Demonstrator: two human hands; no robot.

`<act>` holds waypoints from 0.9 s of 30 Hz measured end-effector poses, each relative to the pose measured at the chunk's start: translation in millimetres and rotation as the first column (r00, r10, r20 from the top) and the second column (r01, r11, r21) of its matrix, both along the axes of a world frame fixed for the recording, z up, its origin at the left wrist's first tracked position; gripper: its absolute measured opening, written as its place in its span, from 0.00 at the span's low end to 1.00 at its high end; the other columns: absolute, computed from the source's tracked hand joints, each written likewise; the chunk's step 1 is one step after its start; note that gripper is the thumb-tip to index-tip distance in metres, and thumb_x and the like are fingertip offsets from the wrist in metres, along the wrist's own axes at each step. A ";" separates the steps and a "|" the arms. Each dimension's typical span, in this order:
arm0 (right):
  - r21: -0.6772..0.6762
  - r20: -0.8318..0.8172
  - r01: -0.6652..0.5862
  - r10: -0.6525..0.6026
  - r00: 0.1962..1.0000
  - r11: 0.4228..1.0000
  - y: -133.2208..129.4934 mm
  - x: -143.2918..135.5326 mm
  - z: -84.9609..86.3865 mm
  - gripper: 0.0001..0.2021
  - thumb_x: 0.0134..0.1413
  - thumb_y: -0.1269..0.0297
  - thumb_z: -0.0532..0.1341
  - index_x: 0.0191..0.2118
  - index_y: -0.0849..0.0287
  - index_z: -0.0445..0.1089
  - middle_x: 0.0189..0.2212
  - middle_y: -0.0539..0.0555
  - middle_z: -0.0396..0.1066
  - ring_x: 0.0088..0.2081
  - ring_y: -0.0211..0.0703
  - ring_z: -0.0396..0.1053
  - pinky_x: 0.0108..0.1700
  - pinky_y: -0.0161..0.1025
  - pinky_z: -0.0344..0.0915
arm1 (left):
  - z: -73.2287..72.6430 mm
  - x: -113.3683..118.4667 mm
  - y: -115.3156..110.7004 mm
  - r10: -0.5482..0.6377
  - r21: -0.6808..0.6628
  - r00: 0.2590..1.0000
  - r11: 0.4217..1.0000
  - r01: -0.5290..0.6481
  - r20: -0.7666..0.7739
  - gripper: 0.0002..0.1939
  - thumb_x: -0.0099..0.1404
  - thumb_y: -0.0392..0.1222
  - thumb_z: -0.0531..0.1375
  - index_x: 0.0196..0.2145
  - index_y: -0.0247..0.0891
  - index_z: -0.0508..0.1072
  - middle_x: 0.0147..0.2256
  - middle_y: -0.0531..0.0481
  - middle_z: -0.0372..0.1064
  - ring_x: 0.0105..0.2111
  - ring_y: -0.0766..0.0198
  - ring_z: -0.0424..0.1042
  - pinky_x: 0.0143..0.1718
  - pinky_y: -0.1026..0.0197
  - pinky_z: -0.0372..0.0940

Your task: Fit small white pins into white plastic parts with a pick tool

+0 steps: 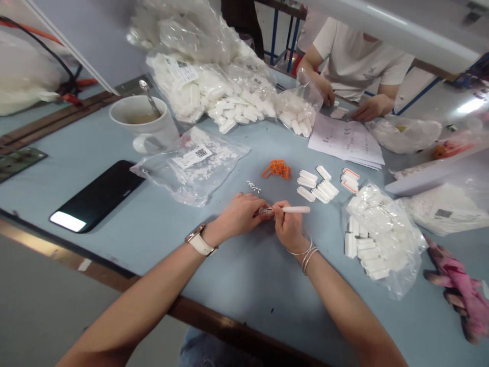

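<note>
My left hand [244,214] holds a small whitish piece [264,210] between its closed fingers, over the blue table. My right hand [287,223] grips a pale pink pen-like tool [296,209], whose front end meets the small piece. Tiny white parts [253,186] lie just beyond my left hand. Beyond both hands is a pile of orange frames [276,169]. Several white rectangular parts [317,184] are spread to the right of that pile. Farther right, white parts with orange edging [350,180] lie together.
A mug with a spoon [139,120], a black phone [97,196] and a bag of tiny parts [196,168] stand left. Bags of white parts [229,92] fill the back; another bag [382,239] sits right, near pink cloth [458,285]. Across the table, a person [355,66] handles white parts beside papers [344,140].
</note>
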State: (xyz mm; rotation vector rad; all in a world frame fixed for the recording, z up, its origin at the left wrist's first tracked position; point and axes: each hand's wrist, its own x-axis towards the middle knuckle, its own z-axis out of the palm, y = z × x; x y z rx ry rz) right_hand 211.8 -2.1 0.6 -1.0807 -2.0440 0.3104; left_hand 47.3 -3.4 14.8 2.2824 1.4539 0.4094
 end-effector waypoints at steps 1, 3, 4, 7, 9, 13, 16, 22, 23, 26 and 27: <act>0.007 0.011 0.007 -0.007 1.000 1.000 0.1 -0.2 0.0 0.23 0.68 0.55 0.40 0.30 0.58 0.66 0.20 0.51 0.68 0.22 0.38 0.64 0.28 0.34 0.58 | -0.1 0.0 -0.1 -0.002 0.000 1.000 1.000 0.002 0.003 0.10 0.66 0.45 0.56 0.32 0.38 0.71 0.28 0.50 0.70 0.32 0.60 0.68 0.37 0.58 0.56; 0.015 0.040 0.020 -0.020 0.999 1.000 0.4 -0.5 0.5 0.24 0.68 0.55 0.40 0.30 0.58 0.66 0.20 0.52 0.69 0.22 0.39 0.65 0.28 0.35 0.58 | -0.5 -0.1 -0.3 -0.005 0.004 1.000 1.000 0.005 0.009 0.10 0.66 0.45 0.56 0.31 0.37 0.71 0.27 0.50 0.70 0.31 0.60 0.68 0.37 0.58 0.56; 0.020 0.053 0.023 -0.024 0.998 1.000 0.6 -0.7 1.0 0.24 0.68 0.54 0.40 0.30 0.58 0.67 0.21 0.52 0.69 0.23 0.39 0.65 0.28 0.35 0.58 | -0.9 -0.2 -0.3 -0.005 0.007 1.000 1.000 0.005 0.011 0.10 0.66 0.44 0.56 0.30 0.37 0.70 0.27 0.50 0.69 0.31 0.61 0.68 0.37 0.58 0.56; 0.048 0.073 0.008 -0.012 0.997 0.999 1.0 -1.6 3.2 0.24 0.68 0.55 0.41 0.30 0.58 0.67 0.21 0.53 0.70 0.23 0.39 0.66 0.28 0.35 0.58 | -2.9 -0.8 -0.3 -0.003 0.026 1.000 1.000 0.002 0.013 0.11 0.66 0.44 0.55 0.29 0.38 0.70 0.26 0.50 0.69 0.31 0.61 0.67 0.36 0.58 0.55; 0.072 0.076 -0.014 0.009 0.997 0.997 1.2 -2.7 4.5 0.23 0.68 0.56 0.41 0.30 0.59 0.68 0.21 0.53 0.71 0.23 0.38 0.66 0.28 0.34 0.58 | -4.6 -1.3 -0.2 -0.003 0.035 1.000 0.999 0.002 0.012 0.12 0.67 0.44 0.54 0.28 0.37 0.69 0.25 0.50 0.68 0.30 0.61 0.67 0.35 0.58 0.55; 0.094 0.080 -0.028 0.020 0.997 0.995 0.6 -4.1 4.7 0.23 0.69 0.57 0.42 0.30 0.59 0.67 0.20 0.52 0.70 0.22 0.37 0.66 0.28 0.34 0.57 | -5.9 -1.6 0.3 -0.007 0.040 1.000 0.999 0.006 0.003 0.12 0.67 0.44 0.54 0.29 0.37 0.70 0.25 0.51 0.68 0.30 0.61 0.67 0.34 0.59 0.54; 0.072 0.031 -0.010 0.008 0.999 0.997 -0.6 -3.0 2.8 0.24 0.69 0.56 0.41 0.29 0.59 0.66 0.20 0.52 0.70 0.22 0.37 0.66 0.28 0.33 0.58 | -3.7 -1.1 0.5 -0.002 0.030 1.000 1.000 0.002 0.003 0.11 0.67 0.45 0.54 0.31 0.37 0.71 0.26 0.51 0.69 0.30 0.61 0.67 0.35 0.59 0.55; -0.050 -0.087 -0.015 0.011 0.996 0.999 -1.7 0.1 -0.2 0.23 0.68 0.55 0.41 0.29 0.58 0.65 0.19 0.50 0.67 0.20 0.36 0.65 0.28 0.33 0.60 | -0.7 -1.0 0.8 -0.010 0.005 1.000 1.000 0.010 0.015 0.12 0.67 0.47 0.55 0.32 0.38 0.73 0.26 0.51 0.69 0.30 0.62 0.67 0.35 0.59 0.54; -0.056 -0.082 -0.024 0.019 0.996 0.998 -1.6 0.1 0.0 0.23 0.68 0.55 0.41 0.29 0.58 0.65 0.19 0.50 0.67 0.20 0.36 0.64 0.28 0.33 0.60 | -0.9 -1.1 0.8 -0.009 0.003 1.000 1.000 0.009 0.018 0.12 0.67 0.47 0.55 0.32 0.38 0.73 0.26 0.51 0.69 0.29 0.62 0.67 0.35 0.59 0.54; -0.045 -0.060 -0.030 0.027 0.998 0.999 -1.2 -0.6 0.8 0.23 0.68 0.55 0.41 0.29 0.58 0.65 0.19 0.50 0.66 0.21 0.36 0.64 0.28 0.33 0.60 | -1.0 -1.1 0.6 -0.007 0.001 1.000 1.000 0.007 0.017 0.13 0.67 0.47 0.54 0.32 0.38 0.73 0.26 0.51 0.69 0.29 0.62 0.66 0.35 0.59 0.54; -0.039 -0.054 -0.030 0.028 0.998 0.999 -1.1 -0.9 1.1 0.23 0.68 0.54 0.40 0.29 0.58 0.65 0.19 0.50 0.66 0.21 0.36 0.64 0.28 0.33 0.59 | -0.9 -1.0 0.4 -0.004 0.000 1.000 1.000 0.004 0.014 0.13 0.67 0.47 0.54 0.32 0.38 0.73 0.26 0.51 0.69 0.29 0.62 0.66 0.35 0.59 0.54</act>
